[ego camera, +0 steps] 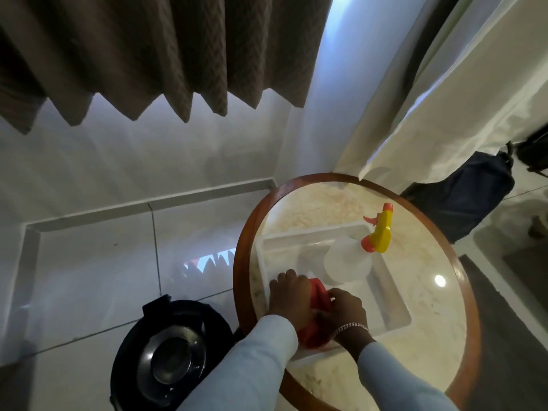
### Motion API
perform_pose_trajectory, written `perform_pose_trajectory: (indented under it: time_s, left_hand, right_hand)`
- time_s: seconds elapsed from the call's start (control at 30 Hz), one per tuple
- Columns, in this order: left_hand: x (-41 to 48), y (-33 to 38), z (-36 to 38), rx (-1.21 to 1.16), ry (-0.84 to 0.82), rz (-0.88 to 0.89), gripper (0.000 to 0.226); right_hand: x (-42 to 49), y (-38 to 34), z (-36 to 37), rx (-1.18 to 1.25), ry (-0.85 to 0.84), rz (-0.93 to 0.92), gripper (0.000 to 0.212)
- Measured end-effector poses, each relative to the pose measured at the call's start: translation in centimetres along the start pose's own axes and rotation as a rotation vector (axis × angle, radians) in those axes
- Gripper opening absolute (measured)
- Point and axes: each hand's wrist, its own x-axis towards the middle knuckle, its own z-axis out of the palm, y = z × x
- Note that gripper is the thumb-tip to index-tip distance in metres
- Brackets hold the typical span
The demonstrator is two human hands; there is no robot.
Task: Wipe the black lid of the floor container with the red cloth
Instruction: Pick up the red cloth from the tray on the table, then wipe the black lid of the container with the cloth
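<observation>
**Red cloth up on the table, black lid down on the floor to the left**

Brown-rimmed and topped with pale marbled stone, the round table (439, 345) fills the right half of the view, and everything the hands are busy with sits on it. The floor (89, 277), glossy white tile, spreads away to the left, well below the tabletop. On that floor, just beside the table's left edge, stands the container (124, 369), dark and round, with its black lid (170, 355) on top; the lid shows a shiny, dished centre that catches the light.

On the table rests a white tray (394, 307), and a clear spray bottle (348, 262) with a yellow and orange trigger head lies in it, towards the far side. At the near end of the tray is the red cloth (318, 295), bunched up between both hands.

The left hand (289, 295) is curled over the cloth's left side, fingers closed on it. The right hand (347, 312), with a chain bracelet at the wrist, pinches the cloth from the right. Both are clamped on the fabric.

The relation that matters: the lid lies down and to the left of the hands, near the person's own side of the table, and lower than the tabletop. The left hand is the nearer one; its sleeve already passes almost over the container's edge. Judging from this, the cloth has to come off the tray, swing left past the table rim, and drop to the lid. The wiping has not yet begun.
</observation>
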Motion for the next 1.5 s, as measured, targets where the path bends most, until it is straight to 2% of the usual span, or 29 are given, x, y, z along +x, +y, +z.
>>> perform_pose_trajectory:
  time_s: [0.1, 0.17, 0.23, 0.33, 0.4, 0.47, 0.53, 0.6, 0.67, 0.7, 0.77, 0.83, 0.9, 0.97, 1.03, 1.1, 1.13, 1.17, 1.23, 1.37, 1.5]
  left_hand:
    - [0.0, 0.2, 0.0, -0.160, -0.026, -0.049, 0.038]
    - [-0.3, 0.1, -0.1, -0.325, 0.012, -0.078, 0.032]
    - [-1.1, -0.2, -0.7, -0.504, 0.055, -0.072, 0.026]
    - [-3.1, -1.3, -2.4, -0.796, 0.045, 0.000, 0.022]
    - [-5.0, -2.9, -4.0, -0.927, 0.021, 0.055, 0.024]
    - [-7.1, -5.2, -5.1, -1.032, 0.031, 0.074, 0.030]
    - [-9.6, -8.4, -6.0, -1.180, 0.068, 0.038, 0.035]
    - [-11.9, -12.4, -6.1, -1.376, 0.064, -0.006, 0.038]
    - [-13.6, -16.3, -5.4, -1.543, 0.023, -0.022, 0.036]
    - [-14.2, -18.0, -4.9, -1.544, 0.042, -0.053, 0.035]
    - [-14.4, -21.2, -3.0, -1.365, 0.193, -0.156, 0.030]
    - [-13.8, -24.5, -0.4, -1.107, 0.413, -0.283, 0.025]
    - [-13.6, -27.6, 2.5, -0.929, 0.540, -0.366, 0.028]
    - [-13.7, -30.9, 5.9, -0.797, 0.480, -0.358, 0.040]
    - [-14.0, -33.5, 9.2, -0.673, 0.314, -0.271, 0.060]
    - [-14.1, -35.4, 12.0, -0.515, 0.136, -0.153, 0.090]
    - [-14.0, -35.8, 12.9, -0.422, 0.069, -0.109, 0.106]
    - [-14.0, -36.2, 13.6, -0.326, 0.023, -0.080, 0.120]
    - [-14.0, -36.6, 14.8, -0.158, -0.013, -0.043, 0.138]
    - [-13.6, -37.0, 16.6, 0.014, 0.001, 0.036, 0.149]
    - [-13.2, -37.6, 17.5, 0.054, 0.010, 0.073, 0.148]
  right_hand:
    - [-0.1, 0.3, -1.0, -0.107, -0.005, -0.024, 0.028]
    - [-0.7, 0.5, -1.8, -0.110, 0.039, -0.072, 0.025]
    - [-1.7, 0.7, -2.8, 0.020, 0.089, -0.138, 0.021]
    - [-4.3, -0.1, -5.0, 0.294, 0.026, -0.242, 0.012]
    - [-6.2, -2.0, -6.2, 0.443, 0.001, -0.317, 0.019]
    - [-8.4, -4.6, -6.5, 0.614, -0.093, -0.363, 0.034]
    - [-10.3, -7.2, -5.6, 0.801, -0.323, -0.370, 0.046]
    - [-11.2, -9.7, -2.9, 0.856, -0.555, -0.374, 0.057]
    - [-11.2, -11.7, 1.4, 0.874, -0.626, -0.339, 0.058]
    - [-11.2, -12.5, 3.7, 0.902, -0.616, -0.295, 0.056]
    - [-10.7, -13.8, 8.5, 0.879, -0.505, -0.254, 0.040]
    - [-9.6, -14.9, 12.8, 0.746, -0.370, -0.275, 0.022]
    - [-8.0, -15.5, 16.4, 0.598, -0.249, -0.340, 0.027]
    - [-6.3, -15.7, 19.6, 0.430, -0.067, -0.501, 0.034]
    - [-5.2, -15.6, 22.1, 0.284, 0.101, -0.743, 0.035]
    - [-4.4, -14.5, 24.7, 0.131, 0.138, -0.980, 0.039]
    - [-4.0, -13.5, 25.8, 0.038, 0.095, -1.051, 0.041]
    - [-3.9, -12.2, 26.9, -0.059, 0.014, -1.056, 0.046]
    - [-4.6, -9.9, 28.8, -0.176, -0.146, -0.907, 0.066]
    - [-4.2, -10.4, 30.4, -0.161, -0.099, -0.802, 0.081]
    - [-1.9, -11.8, 31.8, -0.426, -0.086, -0.905, 0.082]
